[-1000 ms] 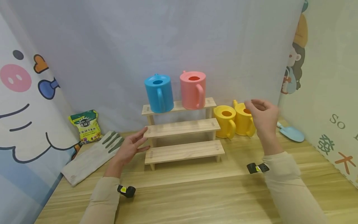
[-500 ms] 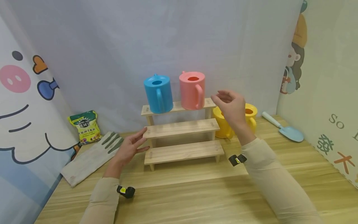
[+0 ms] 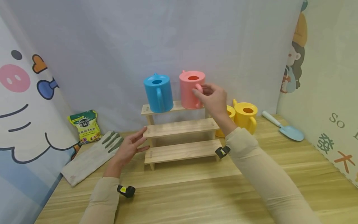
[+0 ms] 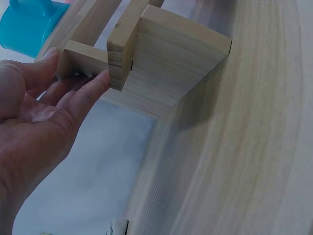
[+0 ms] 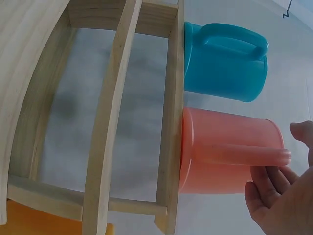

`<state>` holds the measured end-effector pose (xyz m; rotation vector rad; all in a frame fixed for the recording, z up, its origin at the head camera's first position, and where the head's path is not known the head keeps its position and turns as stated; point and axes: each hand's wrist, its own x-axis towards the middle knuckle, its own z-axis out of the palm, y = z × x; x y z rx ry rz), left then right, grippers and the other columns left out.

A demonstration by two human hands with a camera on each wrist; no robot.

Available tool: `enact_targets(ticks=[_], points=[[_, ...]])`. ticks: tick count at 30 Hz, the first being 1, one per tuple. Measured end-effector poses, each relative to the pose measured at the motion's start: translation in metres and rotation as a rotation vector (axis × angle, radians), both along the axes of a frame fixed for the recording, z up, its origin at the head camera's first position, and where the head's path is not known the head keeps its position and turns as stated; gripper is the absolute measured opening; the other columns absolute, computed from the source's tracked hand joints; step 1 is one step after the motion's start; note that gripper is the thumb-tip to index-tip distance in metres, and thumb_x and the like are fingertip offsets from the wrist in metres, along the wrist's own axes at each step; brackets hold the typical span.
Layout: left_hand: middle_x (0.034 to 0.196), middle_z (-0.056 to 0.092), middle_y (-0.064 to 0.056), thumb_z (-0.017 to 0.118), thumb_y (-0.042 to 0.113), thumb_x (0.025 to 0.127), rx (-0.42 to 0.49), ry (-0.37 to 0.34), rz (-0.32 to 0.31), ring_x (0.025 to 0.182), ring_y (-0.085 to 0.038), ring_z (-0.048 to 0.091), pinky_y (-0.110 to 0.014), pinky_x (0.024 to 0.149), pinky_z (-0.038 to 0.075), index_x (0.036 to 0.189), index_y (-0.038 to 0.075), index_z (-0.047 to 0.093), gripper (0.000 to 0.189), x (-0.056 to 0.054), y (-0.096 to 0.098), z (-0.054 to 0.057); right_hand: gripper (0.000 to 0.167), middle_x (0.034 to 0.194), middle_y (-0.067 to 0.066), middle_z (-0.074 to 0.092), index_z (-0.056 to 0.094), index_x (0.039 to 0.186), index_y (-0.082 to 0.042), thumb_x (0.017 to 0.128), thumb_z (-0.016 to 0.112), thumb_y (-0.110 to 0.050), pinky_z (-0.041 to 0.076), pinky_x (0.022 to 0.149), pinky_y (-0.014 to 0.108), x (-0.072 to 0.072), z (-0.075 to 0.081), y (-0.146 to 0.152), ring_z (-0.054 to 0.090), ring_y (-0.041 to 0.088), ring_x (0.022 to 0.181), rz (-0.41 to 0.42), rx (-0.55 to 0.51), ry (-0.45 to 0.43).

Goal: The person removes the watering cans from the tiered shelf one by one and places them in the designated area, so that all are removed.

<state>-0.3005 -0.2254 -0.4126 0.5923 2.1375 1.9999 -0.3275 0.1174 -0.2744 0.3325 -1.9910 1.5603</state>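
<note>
A blue watering can (image 3: 158, 96) and a pink watering can (image 3: 190, 90) stand on the top board of a three-step wooden rack (image 3: 181, 128). My right hand (image 3: 213, 99) is at the pink can's handle. In the right wrist view, the fingers (image 5: 269, 188) reach in beside that handle while the thumb (image 5: 303, 132) stays apart from it. At the rack's left end, my left hand (image 3: 130, 148) touches the ends of the middle and lower boards with spread fingers. The left wrist view shows one fingertip (image 4: 103, 78) right at the lower board's end.
Two yellow watering cans (image 3: 246, 115) stand right of the rack, one partly hidden behind my right arm. Farther right lies a light blue trowel (image 3: 291, 133). To the left are a green-and-yellow bag (image 3: 86, 126) and a pale glove (image 3: 90, 158). A grey curtain (image 3: 112, 62) hangs behind the rack.
My right hand has moved left from above the yellow cans to the pink can's handle. My left hand has stayed at the rack's left end.
</note>
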Motion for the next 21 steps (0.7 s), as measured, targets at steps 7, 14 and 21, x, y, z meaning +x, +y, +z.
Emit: enact_targets(ticks=[7, 14, 21], points=[[0.167, 0.012, -0.005, 0.051, 0.020, 0.107, -0.002, 0.001, -0.002, 0.152, -0.025, 0.009, -0.042, 0.101, 0.052, 0.159, 0.009, 0.025, 0.060, -0.002, 0.000, -0.001, 0.036, 0.100, 0.018, 0.074, 0.074, 0.110, 0.004, 0.085, 0.083, -0.020, 0.062, 0.079, 0.029, -0.004, 0.001, -0.010, 0.072, 0.025, 0.090, -0.067, -0.014, -0.010], [0.167, 0.011, -0.004, 0.051, 0.018, 0.107, 0.010, -0.004, 0.001, 0.152, -0.025, 0.008, -0.040, 0.100, 0.053, 0.159, 0.007, 0.025, 0.060, -0.001, -0.001, -0.001, 0.034, 0.099, 0.017, 0.075, 0.076, 0.110, 0.003, 0.087, 0.082, -0.021, 0.062, 0.077, 0.029, -0.006, -0.002, -0.019, 0.073, 0.024, 0.089, -0.136, -0.037, 0.002], [0.167, 0.011, -0.006, 0.051, 0.018, 0.107, 0.021, -0.006, -0.004, 0.152, -0.026, 0.009, -0.040, 0.100, 0.053, 0.159, 0.006, 0.023, 0.060, -0.001, 0.000, 0.000, 0.027, 0.096, 0.016, 0.075, 0.078, 0.108, 0.001, 0.090, 0.077, -0.020, 0.063, 0.074, 0.029, -0.005, -0.002, -0.023, 0.074, 0.024, 0.086, -0.205, -0.056, 0.024]])
